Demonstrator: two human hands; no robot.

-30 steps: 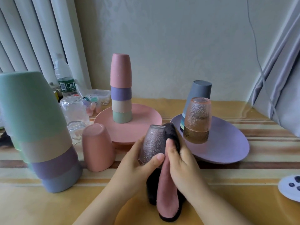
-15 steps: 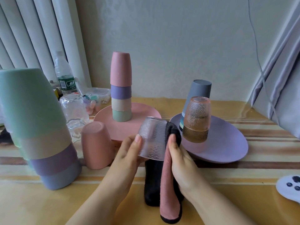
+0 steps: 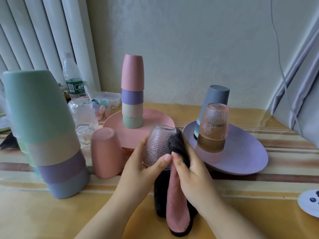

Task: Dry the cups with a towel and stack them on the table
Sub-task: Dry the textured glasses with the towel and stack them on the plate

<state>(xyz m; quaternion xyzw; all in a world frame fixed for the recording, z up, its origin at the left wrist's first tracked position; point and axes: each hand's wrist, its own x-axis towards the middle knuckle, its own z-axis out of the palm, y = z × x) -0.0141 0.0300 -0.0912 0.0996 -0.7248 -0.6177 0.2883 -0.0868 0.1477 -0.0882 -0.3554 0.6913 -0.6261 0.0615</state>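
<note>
Frame centre: left hand [image 3: 138,168] grips dimpled glass [image 3: 159,145], now tilted back; right hand [image 3: 189,171] fingers still pinch towel [image 3: 176,207] against it.

Setting: a room in a home, not a lab or shop. Evidence: surface [image 3: 51,213] covered with a striped yellow-brown cloth under clear plastic sheeting; pale textured wall behind; white pleated curtain [image 3: 34,40] at left, grey curtain [image 3: 293,75] at right. Household tableware: stacks of pastel plastic cups [image 3: 132,94], pink plate [image 3: 155,121], lilac plate [image 3: 241,156]. Clutter at back left: water bottle [image 3: 72,78], clear box of small items [image 3: 107,100].
</note>
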